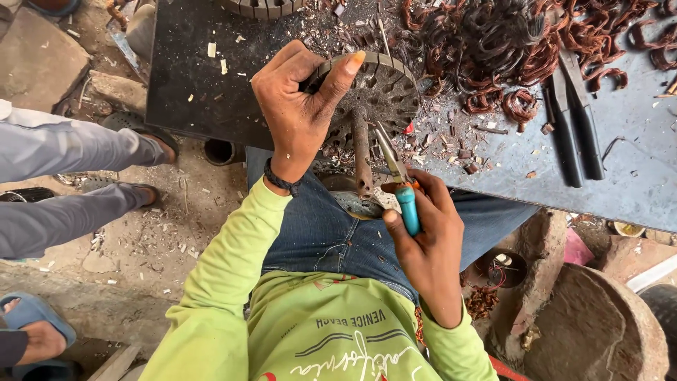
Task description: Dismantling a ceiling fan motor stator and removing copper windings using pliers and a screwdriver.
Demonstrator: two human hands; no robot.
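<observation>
My left hand (300,109) grips the rim of a round slotted metal motor core (384,88) that stands on edge at the metal table's near edge, its rusty shaft (362,152) pointing toward my lap. My right hand (423,240) holds blue-handled pliers (398,180), whose jaws point at the core's face. Both sleeves are lime green.
A tangle of burnt copper wire (493,42) lies on the dark metal table (635,169), with large black-handled cutters (575,120) to the right. Another person's grey-trousered legs (70,176) and sandalled feet are at left. A round stone-like block (599,324) sits at lower right.
</observation>
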